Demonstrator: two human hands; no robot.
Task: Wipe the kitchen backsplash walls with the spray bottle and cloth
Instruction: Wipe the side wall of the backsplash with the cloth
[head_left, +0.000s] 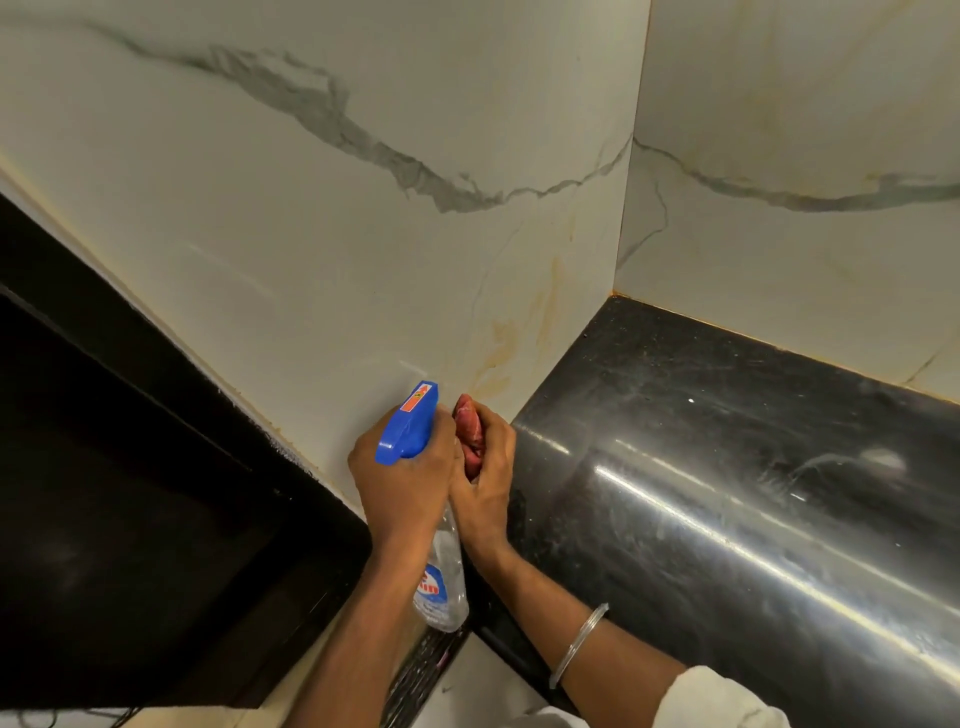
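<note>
The spray bottle (410, 431) is gripped at its neck by the left hand (400, 491). Its long axis runs up and away, with the blue nozzle close to the wall (311, 249). The red cloth (466, 418) is held bunched in the curled right hand (485, 483), just beside the left. A yellowish stain (506, 343) lies just above the cloth, so the right hand is judged nearer to it.

The spray bottle (442, 577) is sitting in the left hand (402, 478), just left of the cloth (466, 415) in the right hand (488, 488), both pressing close before the backsplash wall (311, 249) at the countertop (727, 467) front-left corner.
</note>
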